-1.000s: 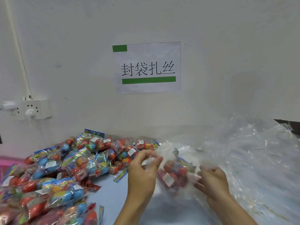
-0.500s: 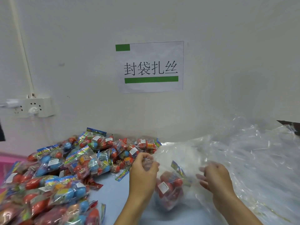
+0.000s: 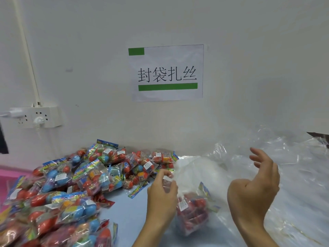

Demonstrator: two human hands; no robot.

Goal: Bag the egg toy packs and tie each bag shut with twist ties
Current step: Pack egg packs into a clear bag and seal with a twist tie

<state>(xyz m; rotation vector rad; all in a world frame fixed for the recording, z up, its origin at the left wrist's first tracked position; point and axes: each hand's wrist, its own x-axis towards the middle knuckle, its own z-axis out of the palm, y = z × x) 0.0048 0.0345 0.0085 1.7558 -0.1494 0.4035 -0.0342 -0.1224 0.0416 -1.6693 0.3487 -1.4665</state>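
An egg toy pack point(image 3: 193, 209) with red eggs lies inside a clear plastic bag point(image 3: 188, 173) on the blue table. My left hand point(image 3: 162, 195) pinches the top of that bag between thumb and fingers. Raised to the right of the bag, my right hand point(image 3: 258, 186) has its fingers spread and holds nothing. A large heap of egg toy packs point(image 3: 74, 184) with red, blue and orange eggs covers the left of the table. No twist tie shows in view.
A pile of crumpled clear plastic bags point(image 3: 293, 175) fills the right side. The blue table point(image 3: 128, 214) meets a white wall bearing a paper sign point(image 3: 167, 72) and a power strip point(image 3: 35, 117). A pink bin point(image 3: 7, 177) sits at the far left.
The bagged pack has sunk lower onto the table. My right hand has let go of the bag and lifted up and to the right with fingers spread. My left hand keeps its pinch.
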